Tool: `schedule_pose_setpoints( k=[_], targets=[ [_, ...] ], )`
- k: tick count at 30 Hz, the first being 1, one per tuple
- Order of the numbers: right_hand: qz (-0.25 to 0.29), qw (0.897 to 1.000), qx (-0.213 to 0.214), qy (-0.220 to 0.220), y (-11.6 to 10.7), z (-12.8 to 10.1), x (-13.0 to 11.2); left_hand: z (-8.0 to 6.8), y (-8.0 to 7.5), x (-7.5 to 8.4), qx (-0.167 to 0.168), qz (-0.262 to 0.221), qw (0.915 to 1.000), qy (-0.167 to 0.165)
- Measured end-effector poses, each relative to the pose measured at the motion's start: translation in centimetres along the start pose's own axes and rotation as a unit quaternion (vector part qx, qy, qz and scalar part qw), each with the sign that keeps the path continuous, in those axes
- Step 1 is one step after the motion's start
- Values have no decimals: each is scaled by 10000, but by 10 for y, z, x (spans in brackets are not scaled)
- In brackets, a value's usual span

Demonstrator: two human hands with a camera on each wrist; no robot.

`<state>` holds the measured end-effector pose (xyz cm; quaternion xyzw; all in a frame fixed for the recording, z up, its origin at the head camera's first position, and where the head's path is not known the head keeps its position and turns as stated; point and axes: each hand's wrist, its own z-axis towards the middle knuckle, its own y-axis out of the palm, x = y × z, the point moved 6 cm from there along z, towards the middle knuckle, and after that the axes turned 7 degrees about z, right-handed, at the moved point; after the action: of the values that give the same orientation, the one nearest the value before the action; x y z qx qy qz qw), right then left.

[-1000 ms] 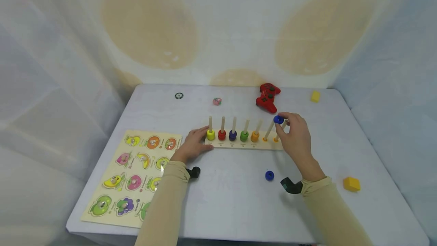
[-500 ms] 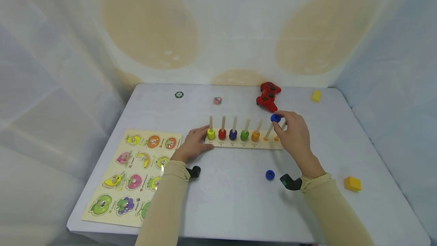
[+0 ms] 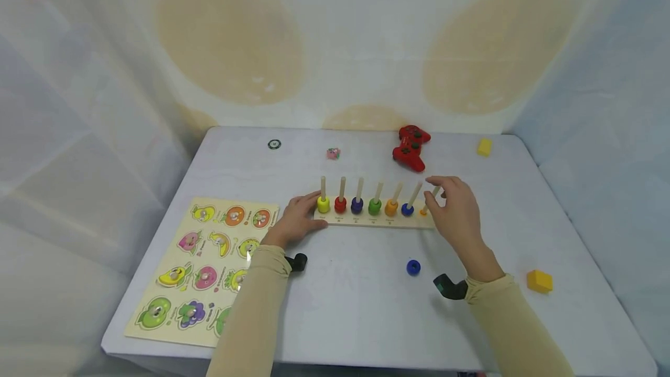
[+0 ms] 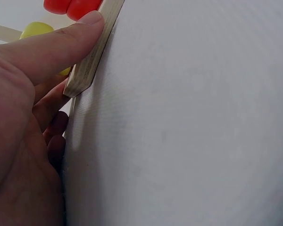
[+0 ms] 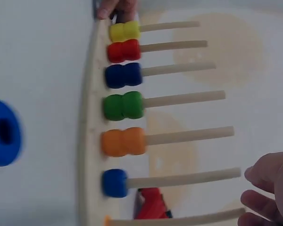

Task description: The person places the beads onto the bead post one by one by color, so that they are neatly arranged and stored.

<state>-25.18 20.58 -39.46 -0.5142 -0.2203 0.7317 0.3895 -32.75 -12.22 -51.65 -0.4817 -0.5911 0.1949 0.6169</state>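
Note:
A wooden peg board (image 3: 366, 223) with a row of upright pegs stands mid-table. My left hand (image 3: 298, 223) grips its left end, thumb along the front edge and fingers behind. In the right wrist view, paired yellow beads (image 5: 125, 32), red beads (image 5: 124, 51), dark blue beads (image 5: 123, 76), green beads (image 5: 123, 106) and orange beads (image 5: 123, 141) fill the left pegs. One blue bead (image 3: 407, 210) sits low on the second peg from the right. The rightmost peg carries only a small orange base. Beside that peg is my right hand (image 3: 456, 211), fingers apart and holding nothing.
A loose blue bead (image 3: 413, 267) lies in front of the board. Left stands a fruit puzzle board (image 3: 204, 272). Behind are a red game controller (image 3: 410, 149), a small pink figure (image 3: 333, 154) and a round chip (image 3: 274, 144). Yellow blocks (image 3: 540, 281) lie at right.
The blue bead has left my right hand and dropped down the second peg from the right. That hand has parted its fingers and shifted slightly right. The left hand stays put.

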Motion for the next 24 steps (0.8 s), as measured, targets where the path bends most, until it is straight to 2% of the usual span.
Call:
schedule_pose_setpoints(
  k=[2, 5, 10, 13, 16, 19, 24],
  targets=[
    [-96, 9998, -180, 46, 5, -12, 7, 0, 0, 0, 3, 25, 10000, 8],
    [-302, 9963, -800, 2, 21, -38, 16, 1, 1, 0, 20, 64, 10000, 37],
    [-186, 9783, -2064, 48, 54, -88, 30, 2, 2, 0, 23, 63, 10000, 49],
    [6, 9733, -2294, 31, 62, -108, 34, 2, 2, -1, 34, 52, 10000, 31],
    [94, 9749, -2223, 45, 59, -112, 35, 2, 3, -1, 33, 47, 10000, 10],
    [85, 9811, -1930, 125, 46, -98, 34, 1, 3, -1, 24, 47, 10000, -12],
    [177, 9973, -694, -132, 6, -45, 16, 0, 0, 2, 30, 46, 10000, 33]
  ],
)
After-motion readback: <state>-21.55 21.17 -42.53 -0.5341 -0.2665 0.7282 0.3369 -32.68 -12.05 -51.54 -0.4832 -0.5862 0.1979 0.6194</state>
